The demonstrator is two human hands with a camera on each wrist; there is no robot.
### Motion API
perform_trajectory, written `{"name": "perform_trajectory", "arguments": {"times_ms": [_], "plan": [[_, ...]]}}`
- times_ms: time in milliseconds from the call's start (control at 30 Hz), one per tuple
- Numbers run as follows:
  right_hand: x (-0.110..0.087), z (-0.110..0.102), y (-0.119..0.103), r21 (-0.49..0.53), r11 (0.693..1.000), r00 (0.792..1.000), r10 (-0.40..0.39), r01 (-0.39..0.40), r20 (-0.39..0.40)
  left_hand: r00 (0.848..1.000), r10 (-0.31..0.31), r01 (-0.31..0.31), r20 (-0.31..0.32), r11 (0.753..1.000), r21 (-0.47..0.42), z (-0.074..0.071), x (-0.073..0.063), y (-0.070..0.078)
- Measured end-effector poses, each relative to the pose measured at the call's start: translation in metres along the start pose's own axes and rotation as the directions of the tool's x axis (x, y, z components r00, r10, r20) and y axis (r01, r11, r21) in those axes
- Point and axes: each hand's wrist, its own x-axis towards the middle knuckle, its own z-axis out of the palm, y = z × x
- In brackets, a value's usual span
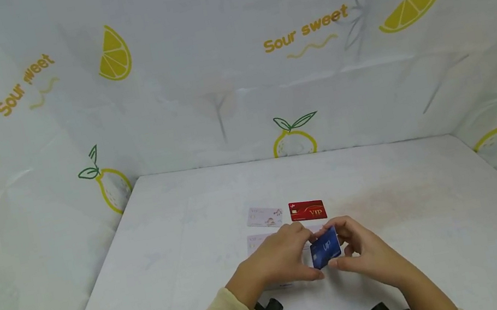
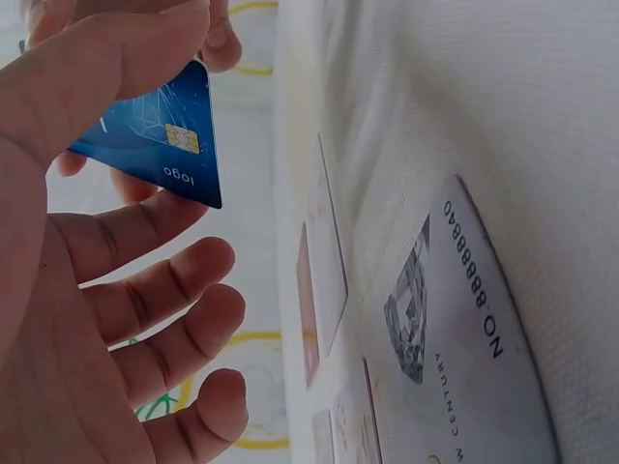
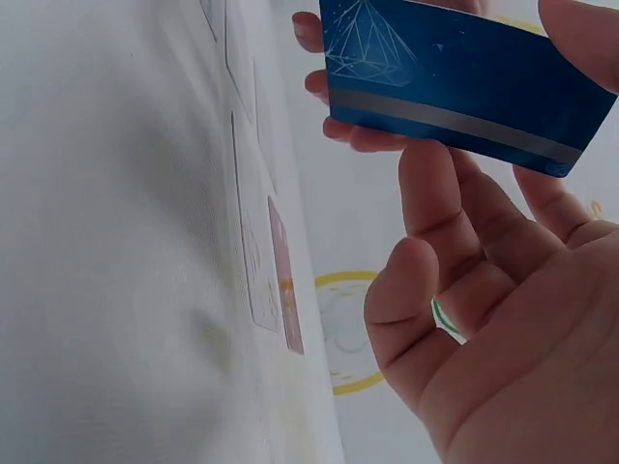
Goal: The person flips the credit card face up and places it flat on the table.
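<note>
A blue VIP card (image 1: 325, 248) is held up off the table between both hands, tilted. My left hand (image 1: 276, 258) has it at the left end, the thumb and index finger at its edges; the other fingers spread loosely in the left wrist view. At the other end my right hand (image 1: 362, 248) pinches the card, thumb in front and fingers behind. The chip and the word "logo" show on the card (image 2: 160, 140) in the left wrist view. From the right wrist view, a grey stripe runs along the card (image 3: 455, 87).
Beyond the hands lie a red VIP card (image 1: 307, 210) and a pale floral card (image 1: 264, 217). Another pale card (image 1: 256, 242) is partly covered by the left hand. A white card with a diamond (image 2: 464, 338) lies nearest the left wrist. All rest on the white table (image 1: 176, 256).
</note>
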Motion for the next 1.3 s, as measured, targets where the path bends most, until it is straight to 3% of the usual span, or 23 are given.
{"name": "perform_trajectory", "arguments": {"times_ms": [200, 400, 833, 1067, 1300], "plan": [[0.0, -0.004, 0.002, -0.082, 0.993, 0.996, 0.079, -0.082, -0.033, 0.999, -0.04, 0.04, -0.013, 0.999, 0.023, -0.003, -0.001, 0.0], [0.001, -0.009, 0.004, -0.2, 0.963, 0.984, 0.175, -0.18, -0.04, 0.997, -0.069, 0.071, -0.02, 0.993, 0.089, -0.002, -0.001, 0.001], [0.002, -0.011, 0.018, -0.441, 0.888, 0.983, 0.172, -0.13, 0.056, 0.996, -0.086, 0.08, 0.02, 0.977, 0.199, 0.005, -0.003, 0.003], [0.004, -0.005, 0.017, -0.487, 0.843, 0.96, 0.279, -0.227, 0.035, 0.991, -0.112, 0.094, 0.068, 0.969, 0.229, 0.011, -0.003, 0.005], [0.004, -0.002, 0.016, -0.505, 0.827, 0.95, 0.311, -0.248, 0.043, 0.991, -0.111, 0.09, 0.08, 0.967, 0.237, 0.016, -0.003, 0.005]]}}
